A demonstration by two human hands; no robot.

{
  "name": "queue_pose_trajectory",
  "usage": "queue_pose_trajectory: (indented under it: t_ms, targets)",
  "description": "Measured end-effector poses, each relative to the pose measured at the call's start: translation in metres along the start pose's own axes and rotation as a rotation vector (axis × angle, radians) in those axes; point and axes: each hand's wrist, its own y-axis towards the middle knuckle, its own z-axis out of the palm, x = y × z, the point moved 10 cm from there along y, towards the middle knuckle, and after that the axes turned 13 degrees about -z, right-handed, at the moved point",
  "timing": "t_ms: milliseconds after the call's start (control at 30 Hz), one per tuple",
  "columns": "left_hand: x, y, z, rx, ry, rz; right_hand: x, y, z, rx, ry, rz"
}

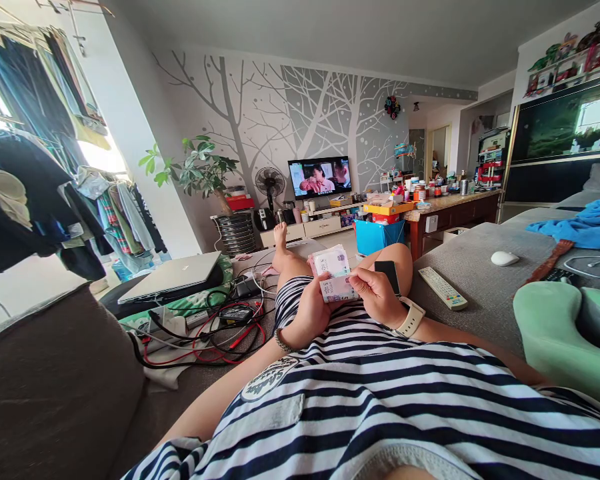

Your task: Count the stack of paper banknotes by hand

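Note:
A small stack of banknotes (331, 262) is held up over my lap, some marked with a 5. My left hand (311, 308) is closed around its left and lower side, the thumb lying across the front. On the right, my right hand (379, 297) pinches the edge of a front note between thumb and fingers. That note sits lower than the ones behind it. A dark smartphone (387, 275) rests on my right thigh, just behind my right hand. My curled fingers hide part of the notes.
A remote control (443, 289), a white mouse (505, 258) and a green neck pillow (550, 327) lie to the right on the sofa. Tangled cables (215, 337) and a laptop (173, 277) lie on the left. Ahead stand a blue bin (379, 237) and a cluttered table (460, 202).

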Motion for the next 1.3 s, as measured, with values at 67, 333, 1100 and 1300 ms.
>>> queue_pose_trajectory:
  t_ms: [67, 333, 1100, 1300]
  targets:
    - [-0.0002, -0.0002, 0.0006, 0.007, 0.003, 0.002, -0.0008, -0.0003, 0.0005, 0.005, 0.001, 0.008]
    - [0.0004, 0.001, 0.0045, 0.046, -0.051, 0.01, 0.0027, -0.0004, 0.001, 0.004, -0.027, -0.034]
    - [0.0007, 0.0035, 0.002, 0.042, -0.038, 0.043, -0.0027, -0.0024, 0.0021, -0.007, -0.016, -0.005]
    - [0.0021, 0.0031, 0.001, 0.031, -0.032, 0.018, -0.0031, -0.0026, 0.0022, -0.01, 0.006, -0.012]
